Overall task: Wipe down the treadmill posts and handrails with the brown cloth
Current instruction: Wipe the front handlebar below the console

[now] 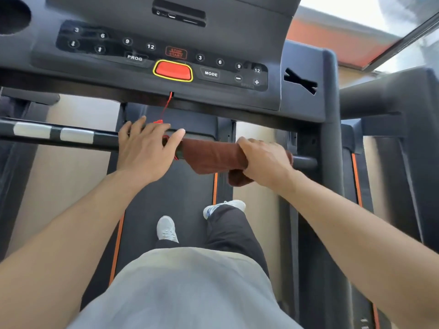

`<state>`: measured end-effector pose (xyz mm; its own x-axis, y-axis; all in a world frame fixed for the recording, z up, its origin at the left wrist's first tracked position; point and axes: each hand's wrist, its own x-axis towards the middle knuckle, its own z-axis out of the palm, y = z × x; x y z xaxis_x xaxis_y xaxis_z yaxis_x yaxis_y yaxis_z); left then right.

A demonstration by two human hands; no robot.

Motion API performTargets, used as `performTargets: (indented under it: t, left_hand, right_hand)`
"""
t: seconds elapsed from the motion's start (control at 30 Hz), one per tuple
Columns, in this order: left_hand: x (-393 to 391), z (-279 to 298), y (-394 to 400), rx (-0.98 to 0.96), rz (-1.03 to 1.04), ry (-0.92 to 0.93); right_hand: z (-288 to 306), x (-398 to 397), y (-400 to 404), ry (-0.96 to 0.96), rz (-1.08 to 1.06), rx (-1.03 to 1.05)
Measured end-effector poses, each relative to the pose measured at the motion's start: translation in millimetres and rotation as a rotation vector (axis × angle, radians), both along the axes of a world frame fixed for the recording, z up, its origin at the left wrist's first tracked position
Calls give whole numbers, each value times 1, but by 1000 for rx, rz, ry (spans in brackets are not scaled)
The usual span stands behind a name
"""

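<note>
A: Mid-wipe! The brown cloth (213, 155) is draped over the front handrail (71, 136), right hand (263, 160) curled tight around it.

B: Left hand (147, 150) rests on the bar, fingers spread. Posts look untouched (my guess).

A: Room toward nine o'clock; at three o'clock the right post (332, 138) blocks.

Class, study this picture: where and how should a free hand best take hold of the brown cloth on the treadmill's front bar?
Probably the brown cloth at its free left stretch, from above, fingers curling over the handrail: it lies draped there, while the right hand already grips its right end.
</note>
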<state>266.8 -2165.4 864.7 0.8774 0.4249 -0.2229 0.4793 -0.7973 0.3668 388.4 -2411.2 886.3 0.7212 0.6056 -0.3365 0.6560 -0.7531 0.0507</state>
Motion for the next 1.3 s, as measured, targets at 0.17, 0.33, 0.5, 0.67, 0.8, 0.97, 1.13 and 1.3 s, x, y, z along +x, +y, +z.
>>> performTargets:
  t: [0.17, 0.33, 0.5, 0.67, 0.8, 0.97, 1.13, 1.3]
  left_hand:
    - [0, -1, 1, 60, -76, 28]
    - [2, 0, -1, 80, -92, 34]
    - [3, 2, 0, 61, -96, 66]
    - [6, 7, 1, -60, 5, 92]
    - [22, 21, -30, -45, -6, -53]
    - [56, 39, -73, 174, -138, 191]
    - [65, 40, -66, 251, -194, 384]
    - [60, 32, -67, -124, -134, 48]
  right_hand:
    - [26, 26, -96, -13, -169, -120]
    - [6, 14, -90, -139, -172, -60]
    - [12, 19, -89, -42, -207, -32]
    - [21, 21, -69, 191, -204, 13]
    - [14, -7, -31, 297, -17, 151]
    - [20, 11, -47, 348, -44, 211]
    - [23, 38, -84, 160, -216, 42]
    - [16, 39, -78, 279, -276, 30]
